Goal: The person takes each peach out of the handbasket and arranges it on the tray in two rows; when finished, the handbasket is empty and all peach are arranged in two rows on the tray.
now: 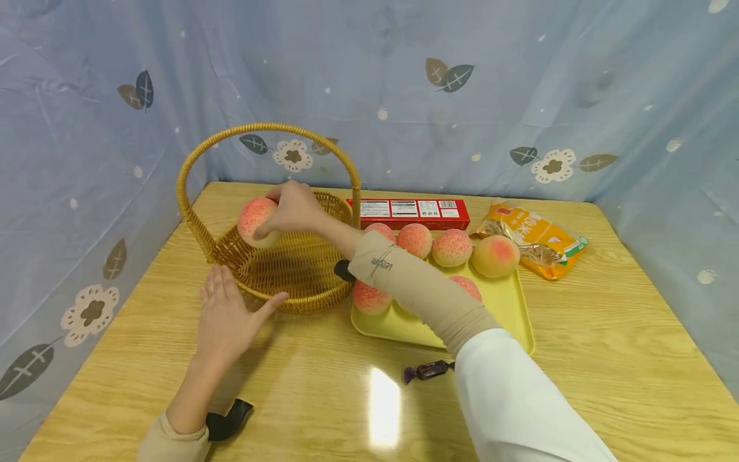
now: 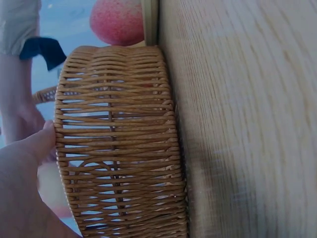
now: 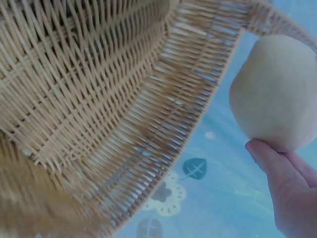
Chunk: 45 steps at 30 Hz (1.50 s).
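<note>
My right hand grips a pink and yellow peach above the left part of a wicker basket. In the right wrist view the pale underside of the peach shows, held by the fingertips over the rim. My left hand lies at the near left side of the basket, fingers straight and thumb spread along the rim. The left wrist view has the thumb right at the basket's rim. Inside, the woven bottom of the basket is bare.
Right of the basket, a yellow tray holds several peaches, partly hidden by my right arm. Behind it lies a red box, with an orange snack bag to the right. A purple-wrapped candy lies in front.
</note>
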Motion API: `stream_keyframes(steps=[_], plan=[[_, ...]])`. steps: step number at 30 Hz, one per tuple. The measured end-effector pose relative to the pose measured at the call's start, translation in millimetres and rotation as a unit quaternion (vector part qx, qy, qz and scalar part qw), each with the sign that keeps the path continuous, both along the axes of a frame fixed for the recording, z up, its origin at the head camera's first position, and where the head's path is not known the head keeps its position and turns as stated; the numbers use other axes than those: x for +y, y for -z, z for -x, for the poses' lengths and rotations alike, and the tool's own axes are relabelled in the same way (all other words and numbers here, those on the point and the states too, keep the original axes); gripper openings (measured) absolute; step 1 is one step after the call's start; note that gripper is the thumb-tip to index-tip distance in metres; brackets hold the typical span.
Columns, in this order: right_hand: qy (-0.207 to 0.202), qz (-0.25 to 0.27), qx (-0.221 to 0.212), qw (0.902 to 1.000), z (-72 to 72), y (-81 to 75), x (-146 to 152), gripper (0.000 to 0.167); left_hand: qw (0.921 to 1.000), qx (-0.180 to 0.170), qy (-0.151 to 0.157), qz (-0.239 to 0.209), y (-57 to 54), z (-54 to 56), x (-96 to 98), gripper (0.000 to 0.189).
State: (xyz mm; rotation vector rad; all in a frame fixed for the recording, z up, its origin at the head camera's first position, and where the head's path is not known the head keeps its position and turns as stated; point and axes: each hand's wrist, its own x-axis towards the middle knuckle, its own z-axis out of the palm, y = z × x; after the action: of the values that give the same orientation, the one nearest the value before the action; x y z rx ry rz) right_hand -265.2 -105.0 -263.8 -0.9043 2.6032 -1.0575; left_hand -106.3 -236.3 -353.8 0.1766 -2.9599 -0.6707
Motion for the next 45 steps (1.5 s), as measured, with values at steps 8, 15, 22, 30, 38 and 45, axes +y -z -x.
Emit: stream_keyframes(steps=[8, 15, 22, 30, 38, 45], plan=[[0.011, 0.060, -0.022, 0.9979, -22.2, -16.9, 43.1, 0.072, 0.9999, -0.006, 0.003, 0.008, -0.3, 0.6, -2.3, 0.120], [0.037, 0.146, -0.087, 0.9848, -46.7, -21.8, 89.5, 0.073, 0.9999, 0.000, 0.010, 0.002, 2.5, 0.2, -1.3, 0.120], [0.054, 0.228, -0.133, 0.9629, -59.1, -11.9, 132.7, 0.071, 0.9999, 0.005, 0.013, 0.008, 4.4, -0.8, -2.1, 0.119], [0.109, 0.224, -0.127, 0.9600, -73.6, -1.2, 181.3, 0.070, 0.9998, 0.000, 0.019, 0.006, 2.9, -1.5, -1.7, 0.118], [0.141, 0.234, -0.122, 0.9541, -85.7, 12.9, 229.2, 0.069, 0.9998, -0.002, 0.019, 0.004, 4.1, -3.7, -1.7, 0.118], [0.188, 0.231, -0.142, 0.9439, -98.6, 26.0, 263.7, 0.071, 0.9997, -0.014, 0.016, 0.007, 3.3, -2.4, -0.6, 0.119]])
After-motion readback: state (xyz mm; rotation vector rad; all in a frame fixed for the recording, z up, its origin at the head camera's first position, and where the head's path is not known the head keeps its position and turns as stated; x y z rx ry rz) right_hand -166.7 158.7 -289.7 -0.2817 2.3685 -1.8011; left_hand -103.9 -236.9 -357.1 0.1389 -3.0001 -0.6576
